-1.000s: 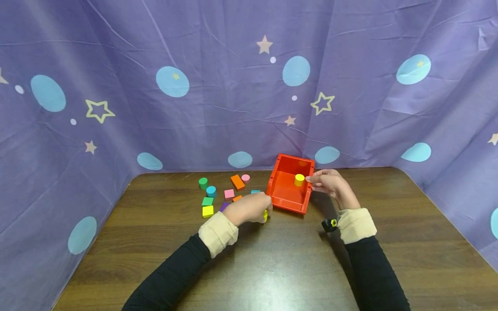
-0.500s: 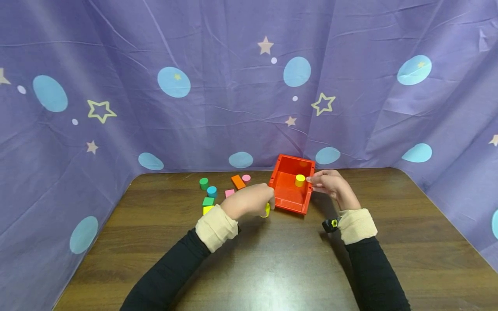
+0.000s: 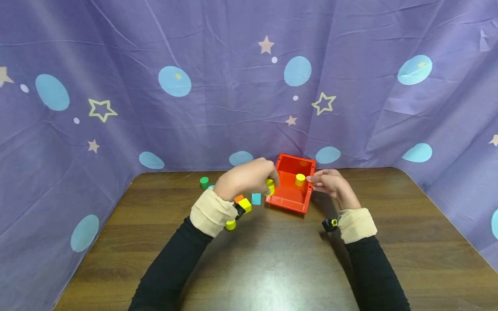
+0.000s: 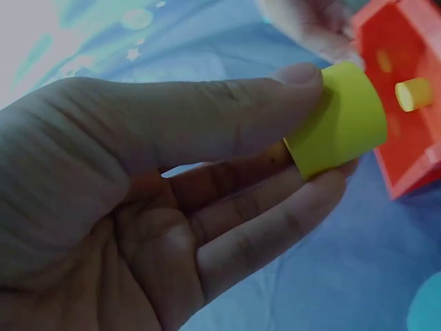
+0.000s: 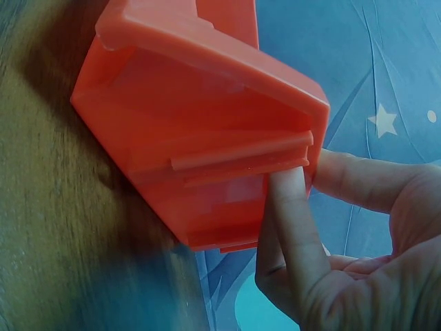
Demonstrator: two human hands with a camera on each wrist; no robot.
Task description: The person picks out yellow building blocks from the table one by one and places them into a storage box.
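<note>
While the right hand (image 3: 331, 184) grips the red bin (image 3: 285, 195), the left hand (image 3: 246, 176), pinching by fingertips nearby, may drop the yellow cylinder (image 4: 342, 124).

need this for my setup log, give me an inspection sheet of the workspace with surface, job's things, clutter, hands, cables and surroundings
Surface: brown wood-grain tabletop, glare on its near part.
Job's things: open red plastic bin; one inner yellow cylinder; one held yellow cylinder. Cylinder material: cannot tell.
Clutter: green cylinder, light-blue square block, orange block, yellow block and loose yellow cylinder, left of the bin; more may be hidden.
Grip: left hand pinches the held cylinder near the bin's left side; right hand holds the bin's right wall.
Cables: nothing seen.
Surroundings: purple fabric curtain printed with blue ovals and stars.
</note>
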